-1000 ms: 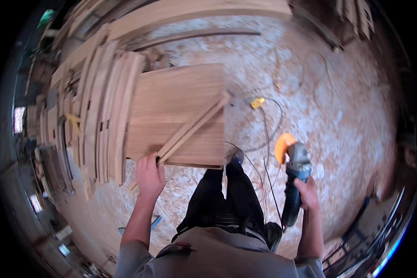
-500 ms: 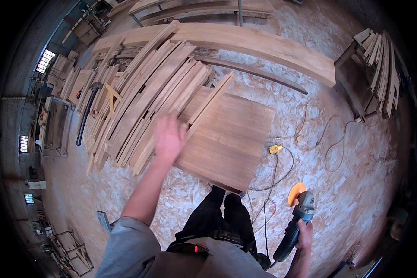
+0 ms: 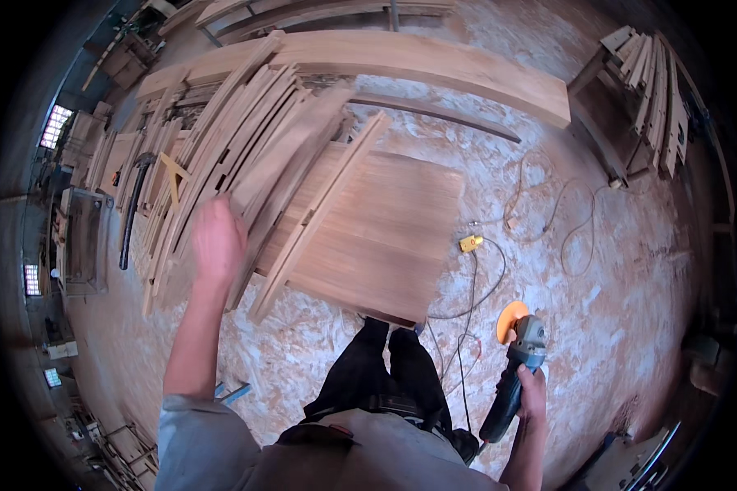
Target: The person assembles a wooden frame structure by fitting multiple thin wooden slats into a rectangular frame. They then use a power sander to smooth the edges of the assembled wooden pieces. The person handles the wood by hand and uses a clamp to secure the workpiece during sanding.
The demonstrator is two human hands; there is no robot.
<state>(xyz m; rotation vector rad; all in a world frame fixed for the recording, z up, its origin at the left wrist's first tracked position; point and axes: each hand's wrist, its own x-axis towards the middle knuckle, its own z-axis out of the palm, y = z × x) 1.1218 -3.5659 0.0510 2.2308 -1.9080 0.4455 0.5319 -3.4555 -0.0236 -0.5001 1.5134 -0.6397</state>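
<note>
My left hand (image 3: 219,237) is closed round the near part of a wooden board (image 3: 291,139), which is smeared by motion and lifted at a slant over the stack of wooden strips (image 3: 213,164). In my right hand (image 3: 534,393), off to the right side, is an angle grinder (image 3: 506,399) with an orange disc (image 3: 512,322) at its head. One notched wooden strip (image 3: 323,204) lies slantwise across the left part of a wide wooden panel (image 3: 385,237) in front of my legs.
On the strips at left rest a dark-handled hammer (image 3: 131,213) and a yellow square (image 3: 172,176). A thick plank (image 3: 434,65) spans the far side. Cables and a yellow connector (image 3: 470,243) lie on the dusty floor to the right. More strips (image 3: 651,98) are piled at far right.
My left hand has moved left and a board now swings up with it, blurred. The notched strip now shows full length on the panel. The grinder stays in my right hand.
</note>
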